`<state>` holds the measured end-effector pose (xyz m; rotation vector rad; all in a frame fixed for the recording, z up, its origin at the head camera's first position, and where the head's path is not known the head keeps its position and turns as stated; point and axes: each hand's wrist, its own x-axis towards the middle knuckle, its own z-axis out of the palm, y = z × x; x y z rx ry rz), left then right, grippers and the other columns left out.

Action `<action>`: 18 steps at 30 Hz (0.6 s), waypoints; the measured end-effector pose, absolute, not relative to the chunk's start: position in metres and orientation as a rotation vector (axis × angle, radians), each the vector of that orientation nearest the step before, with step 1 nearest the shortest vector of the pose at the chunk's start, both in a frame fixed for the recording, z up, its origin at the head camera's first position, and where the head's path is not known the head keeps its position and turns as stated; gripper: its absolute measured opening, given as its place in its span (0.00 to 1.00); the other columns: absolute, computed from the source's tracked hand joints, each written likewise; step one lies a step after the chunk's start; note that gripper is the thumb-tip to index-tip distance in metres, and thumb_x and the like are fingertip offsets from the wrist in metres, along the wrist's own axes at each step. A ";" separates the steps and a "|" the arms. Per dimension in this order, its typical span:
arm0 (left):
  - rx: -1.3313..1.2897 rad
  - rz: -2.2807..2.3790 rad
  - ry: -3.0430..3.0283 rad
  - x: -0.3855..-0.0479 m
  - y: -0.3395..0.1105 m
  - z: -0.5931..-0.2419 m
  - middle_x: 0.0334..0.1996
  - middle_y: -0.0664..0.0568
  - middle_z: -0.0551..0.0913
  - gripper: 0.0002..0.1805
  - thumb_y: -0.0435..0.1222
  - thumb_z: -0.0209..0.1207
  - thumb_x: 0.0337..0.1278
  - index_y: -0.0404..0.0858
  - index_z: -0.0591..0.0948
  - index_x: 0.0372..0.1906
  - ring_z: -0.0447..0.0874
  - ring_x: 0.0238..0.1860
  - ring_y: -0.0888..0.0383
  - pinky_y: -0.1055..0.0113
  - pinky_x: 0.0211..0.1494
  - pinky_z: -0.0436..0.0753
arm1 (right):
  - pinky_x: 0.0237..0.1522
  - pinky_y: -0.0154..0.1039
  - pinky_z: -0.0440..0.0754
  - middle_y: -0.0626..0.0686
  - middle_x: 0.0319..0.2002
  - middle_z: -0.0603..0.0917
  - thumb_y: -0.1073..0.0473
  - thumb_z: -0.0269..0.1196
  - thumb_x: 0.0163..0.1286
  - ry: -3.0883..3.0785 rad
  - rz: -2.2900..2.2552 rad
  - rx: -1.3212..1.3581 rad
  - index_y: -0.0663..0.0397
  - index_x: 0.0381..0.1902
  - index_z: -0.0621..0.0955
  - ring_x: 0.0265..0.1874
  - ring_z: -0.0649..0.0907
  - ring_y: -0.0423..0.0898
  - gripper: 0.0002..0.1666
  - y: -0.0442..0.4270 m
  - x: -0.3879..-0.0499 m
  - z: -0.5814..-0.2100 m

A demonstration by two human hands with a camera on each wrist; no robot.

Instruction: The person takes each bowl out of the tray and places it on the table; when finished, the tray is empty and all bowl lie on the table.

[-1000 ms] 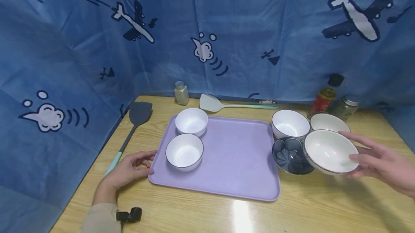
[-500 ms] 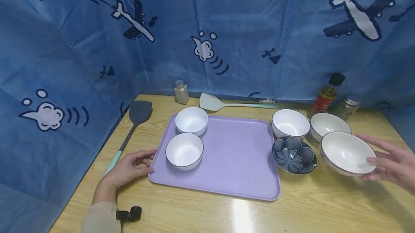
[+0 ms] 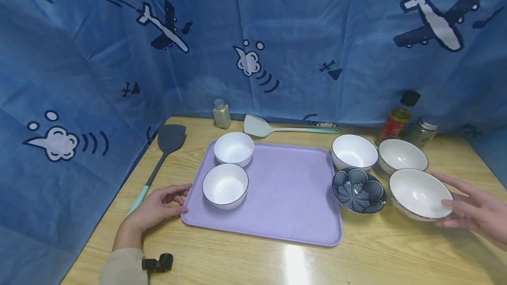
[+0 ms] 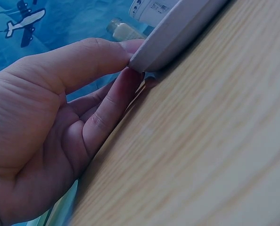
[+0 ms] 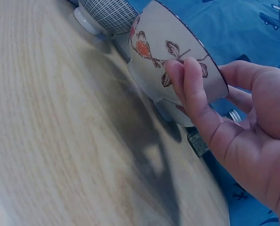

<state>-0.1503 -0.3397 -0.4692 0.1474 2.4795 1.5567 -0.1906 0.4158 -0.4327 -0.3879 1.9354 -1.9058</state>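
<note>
My left hand (image 3: 156, 208) pinches the left rim of a lilac tray (image 3: 293, 183); the left wrist view has the thumb on top and fingers below. Two white bowls (image 3: 225, 186) stand near the tray's left side. At the far right my right hand (image 3: 477, 208) grips a cream bowl (image 3: 417, 192) by its side, thumb over the rim. Red flowers and brown leaves decorate that bowl's outside in the right wrist view. Whether its foot touches the table is unclear. Left of it sits a dark blue patterned bowl (image 3: 358, 192); behind are a white bowl (image 3: 354, 150) and another cream bowl (image 3: 402, 155).
A dark spatula (image 3: 170, 139) lies along the left. At the back are a pale spatula (image 3: 257, 126), a small jar (image 3: 222, 114), a red-labelled bottle (image 3: 394, 122) and a lidded glass jar (image 3: 424, 131). Blue cloth (image 3: 293, 56) hangs behind the wooden table (image 3: 222, 258).
My right hand has carried the cream bowl rightward, away from over the dark blue bowl, then slightly lower and nearer. My left hand has stayed on the tray's rim.
</note>
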 end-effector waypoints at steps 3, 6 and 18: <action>0.131 1.552 2.482 -0.149 -0.340 -0.470 0.56 0.42 0.78 0.38 0.40 0.72 0.53 0.38 0.73 0.70 0.81 0.46 0.58 0.72 0.47 0.81 | 0.40 0.50 0.86 0.34 0.53 0.81 0.77 0.43 0.76 1.910 -1.920 -0.404 0.29 0.77 0.60 0.41 0.89 0.55 0.43 0.416 -0.191 -0.436; 0.120 1.551 2.483 -0.149 -0.340 -0.471 0.57 0.42 0.78 0.38 0.40 0.72 0.53 0.39 0.73 0.70 0.80 0.46 0.58 0.72 0.47 0.81 | 0.41 0.50 0.86 0.34 0.54 0.80 0.77 0.43 0.76 1.881 -1.921 -0.427 0.29 0.77 0.61 0.43 0.89 0.53 0.42 0.416 -0.192 -0.438; 0.105 1.513 2.507 -0.149 -0.339 -0.470 0.56 0.44 0.79 0.37 0.41 0.72 0.53 0.41 0.74 0.69 0.81 0.47 0.56 0.71 0.48 0.80 | 0.40 0.49 0.86 0.32 0.53 0.78 0.76 0.44 0.77 1.931 -1.884 -0.405 0.28 0.76 0.61 0.40 0.89 0.55 0.41 0.413 -0.192 -0.444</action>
